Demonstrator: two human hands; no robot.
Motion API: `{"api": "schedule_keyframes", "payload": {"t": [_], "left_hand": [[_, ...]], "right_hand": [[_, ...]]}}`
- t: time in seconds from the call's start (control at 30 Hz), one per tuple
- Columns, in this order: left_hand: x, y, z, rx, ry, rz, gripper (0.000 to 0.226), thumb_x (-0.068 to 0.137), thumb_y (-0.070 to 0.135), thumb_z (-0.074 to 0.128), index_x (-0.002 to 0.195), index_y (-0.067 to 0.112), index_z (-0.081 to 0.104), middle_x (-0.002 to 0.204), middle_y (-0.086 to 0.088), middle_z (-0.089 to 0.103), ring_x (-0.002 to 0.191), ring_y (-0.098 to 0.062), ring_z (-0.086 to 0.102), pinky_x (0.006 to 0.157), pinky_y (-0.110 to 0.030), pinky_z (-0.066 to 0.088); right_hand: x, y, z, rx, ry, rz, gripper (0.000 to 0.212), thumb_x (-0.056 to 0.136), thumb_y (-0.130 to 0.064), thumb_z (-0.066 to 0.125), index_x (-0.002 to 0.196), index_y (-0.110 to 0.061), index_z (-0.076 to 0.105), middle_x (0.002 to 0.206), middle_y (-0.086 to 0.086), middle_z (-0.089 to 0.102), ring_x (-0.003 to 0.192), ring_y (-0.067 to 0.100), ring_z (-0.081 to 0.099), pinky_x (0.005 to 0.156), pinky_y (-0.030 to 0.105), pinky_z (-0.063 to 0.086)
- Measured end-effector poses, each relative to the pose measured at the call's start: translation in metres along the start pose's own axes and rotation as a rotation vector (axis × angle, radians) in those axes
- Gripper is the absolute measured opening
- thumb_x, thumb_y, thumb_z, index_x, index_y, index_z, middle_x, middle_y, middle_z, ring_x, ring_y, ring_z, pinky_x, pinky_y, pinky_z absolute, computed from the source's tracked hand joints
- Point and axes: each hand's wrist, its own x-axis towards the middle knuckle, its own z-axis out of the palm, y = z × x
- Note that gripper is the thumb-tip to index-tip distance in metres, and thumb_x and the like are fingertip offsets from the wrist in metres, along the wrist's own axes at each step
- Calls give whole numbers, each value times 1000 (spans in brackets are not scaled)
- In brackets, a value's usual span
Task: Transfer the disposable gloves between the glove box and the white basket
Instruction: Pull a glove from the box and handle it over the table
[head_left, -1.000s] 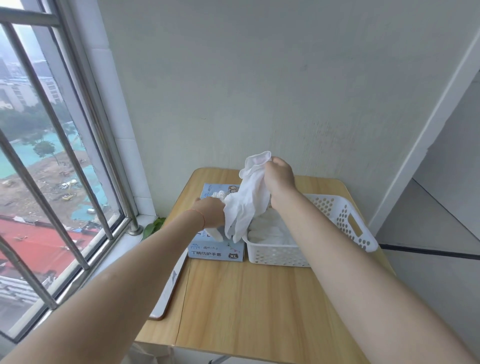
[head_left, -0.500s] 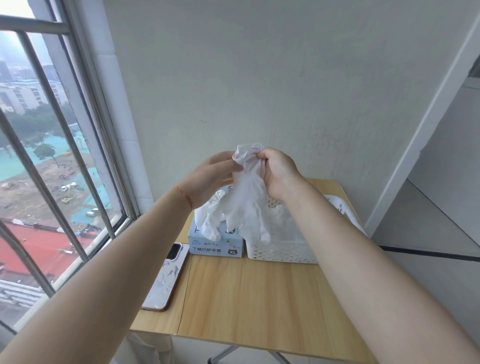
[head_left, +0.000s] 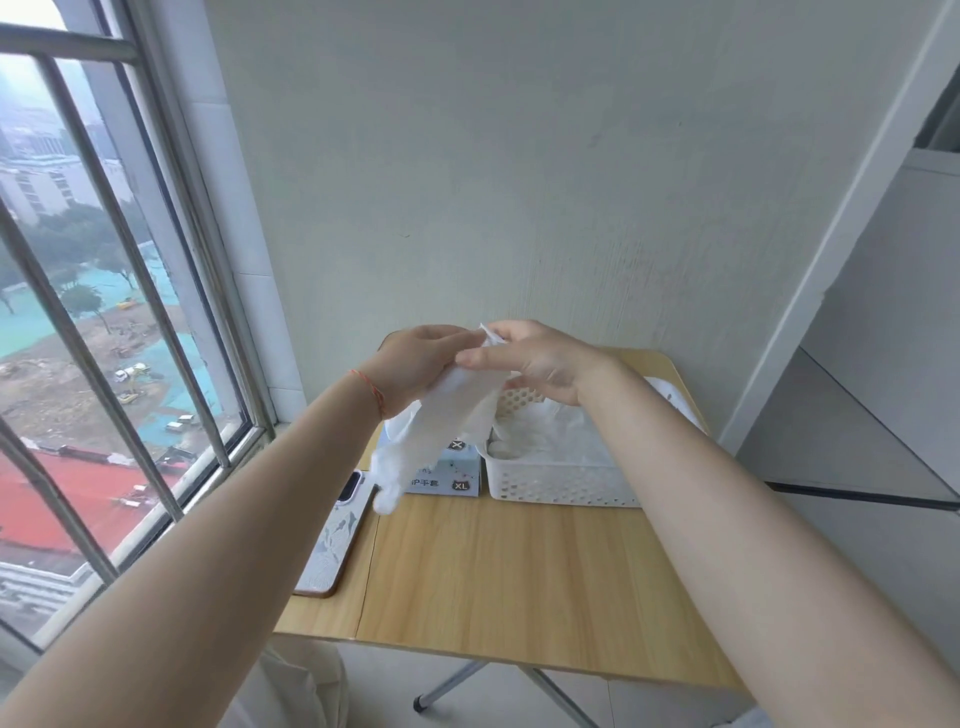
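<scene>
Pinching one glove (head_left: 447, 410) at cuff, left hand (head_left: 415, 364) and right hand (head_left: 530, 358) hold it above box (head_left: 457, 470); basket (head_left: 561, 480) at 3 o'clock on counter (head_left: 519, 571). Risk: limp fingers drape over phone (head_left: 335, 540) or snag box, missing basket.

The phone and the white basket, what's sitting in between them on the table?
The blue glove box stands between the phone and the white basket, seen in the head view. A held white glove hangs partly before it.
</scene>
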Motion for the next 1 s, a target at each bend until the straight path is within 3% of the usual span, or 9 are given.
{"api": "schedule_keyframes", "payload": {"t": [0.17,0.3,0.37,0.47,0.63,0.77,0.83,0.9,1.0], "left_hand": [[-6,-4,-1,43,-40,12,65,66,70,72,105,19,75,107,-11,73,98,-30,70,84,-45,55],[-15,-10,-8,97,-187,-65,34,72,38,81,94,15,70,87,-2,66,82,-17,63,75,-32,52],[-18,-16,-13,129,-230,-124,27,78,24,79,100,11,74,98,-7,73,94,-21,68,88,-38,55],[-21,-21,-20,173,-240,-186,31,84,21,77,110,5,72,112,-12,72,107,-25,69,97,-43,54],[-26,-22,-23,215,-341,-243,25,88,22,72,107,6,73,108,-9,74,101,-22,70,92,-36,54],[-27,-28,-31,47,-417,-271,34,87,25,69,109,-1,71,111,-18,67,100,-29,63,97,-42,47],[-29,-32,-36,-54,-413,-246,29,87,26,64,106,5,73,108,-15,67,96,-27,63,91,-38,50],[-29,-37,-40,-136,-374,-241,32,81,30,70,105,8,74,102,-14,67,93,-28,63,87,-36,51],[-22,-40,-39,-143,-324,-285,46,73,34,77,110,7,71,99,-14,67,92,-28,62,82,-35,49]], "right_hand": [[0,-3,-2,-187,118,57,38,70,-43,81,96,-16,73,88,-1,69,88,18,63,77,34,47],[1,-3,0,-183,171,107,28,76,-30,80,95,-13,69,84,-1,66,79,15,60,66,28,46],[1,-5,0,-170,195,95,25,76,-30,81,92,-15,69,90,0,68,83,15,61,72,28,48],[1,-12,0,-188,256,34,18,76,-28,81,82,-17,68,87,-1,65,83,15,59,77,29,46],[4,-30,5,-203,397,-102,14,82,-26,72,79,-18,62,76,-5,56,70,11,52,64,25,41],[8,-33,7,-135,519,-121,9,85,-22,60,83,-16,54,71,0,49,63,15,45,50,19,36],[11,-29,4,-91,581,-83,10,84,-21,56,82,-16,48,71,2,43,62,16,40,46,20,32],[12,-23,0,-80,597,-11,13,81,-22,55,80,-16,44,75,4,39,66,17,37,55,26,29],[9,-5,-8,-39,540,171,4,76,-16,53,74,-13,51,72,8,47,64,19,47,58,29,35]]}}
